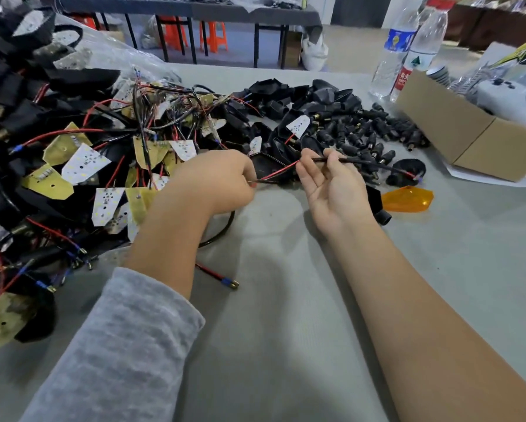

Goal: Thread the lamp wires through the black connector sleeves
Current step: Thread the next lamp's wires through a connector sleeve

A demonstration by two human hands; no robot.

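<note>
Left hand: the left hand [217, 181] was curled into a loose fist near the frame's centre, and the red and black lamp wires [278, 172] were pinched at its fingertips.
Right hand: the right hand [328, 185] was held palm up and largely spread, at 3 o'clock from the left; only its thumb and forefinger were closed, on a thin black sleeve [347, 161].
Wire position: the wires were stretched in the air between the two hands, above the tabletop [286, 300], with a black lamp housing [271, 166] lying just behind them.
Long axis: the wire and sleeve were seen to run as one line from 8 o'clock to 2 o'clock up to the right hand, then on toward 4 o'clock, ending at a blue-tipped terminal [418, 178] over a black cap [407, 172].
Progress: the wires were judged to be already entered into the sleeve, since red was shown only on the left of the right hand's pinch and black on the right.
Work left: a large tangled heap of boards and wires [103, 153] was piled at 9 to 11 o'clock, and many loose black connector sleeves [374, 135] were spread at 1 o'clock, so most of the job was judged unfinished.
Other items: an orange lens [407, 199] was placed at 3 o'clock, near a cardboard box [468, 138].
</note>
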